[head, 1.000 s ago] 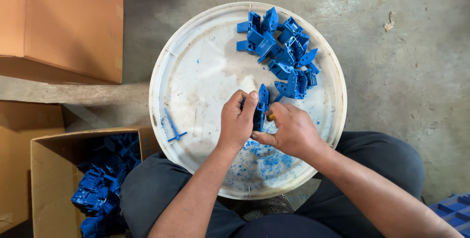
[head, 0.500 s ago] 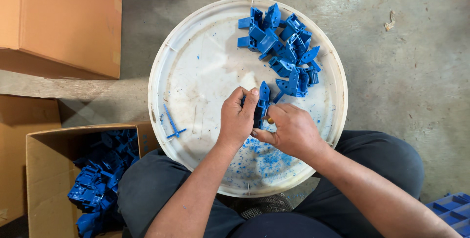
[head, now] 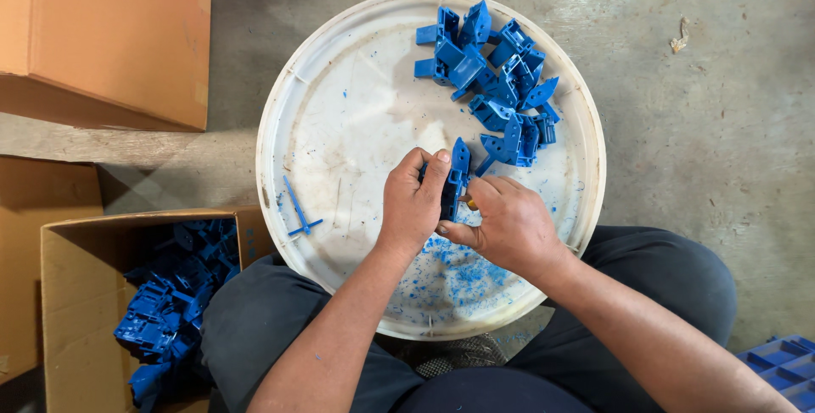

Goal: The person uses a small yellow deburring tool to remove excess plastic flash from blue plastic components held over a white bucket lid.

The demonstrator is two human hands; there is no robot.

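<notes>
Seen from above, over a round white tray (head: 340, 107) resting on the lap. Left hand (head: 413, 201) and right hand (head: 508, 224) together near the tray's middle, both closed on one blue part (head: 458, 167) held upright between them. Left thumb and forefinger pinching the part's upper end; remaining left fingers curled behind it. Right fingers wrapped in against the part's lower side, thumb pressed along its edge; whether anything else sits in that hand cannot be told. Pile of like blue parts (head: 497, 73) at the tray's upper right, just beyond the held part and apart from the hands. Thin blue sprue (head: 299, 209) lying alone on the tray's left side. Blue shavings (head: 458, 273) scattered on the tray below the hands. Open carton (head: 64, 294) at lower left holding more blue parts. Closed carton (head: 110, 31) at upper left, on a concrete floor (head: 705, 124).
</notes>
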